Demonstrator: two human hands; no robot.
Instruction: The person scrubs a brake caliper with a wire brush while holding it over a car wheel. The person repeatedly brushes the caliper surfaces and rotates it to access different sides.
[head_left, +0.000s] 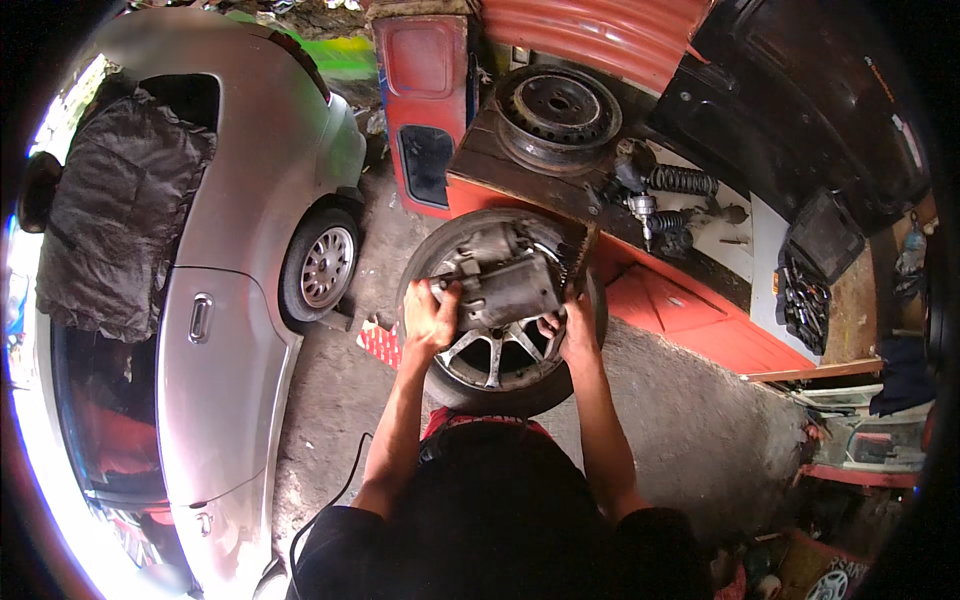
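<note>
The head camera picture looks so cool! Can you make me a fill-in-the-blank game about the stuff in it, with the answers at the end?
1. The left hand and right hand hold a grey part made of ____.
2. The silver car stands on the ____ side of the picture.
3. The bare rim on the red-fronted bench has no rubber ____ around it.
4. The black tool case is ____, so the tools inside show.

Missing words: metal; left; tyre; open.

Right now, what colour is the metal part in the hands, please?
The metal part is dull grey, in the head view.
</note>
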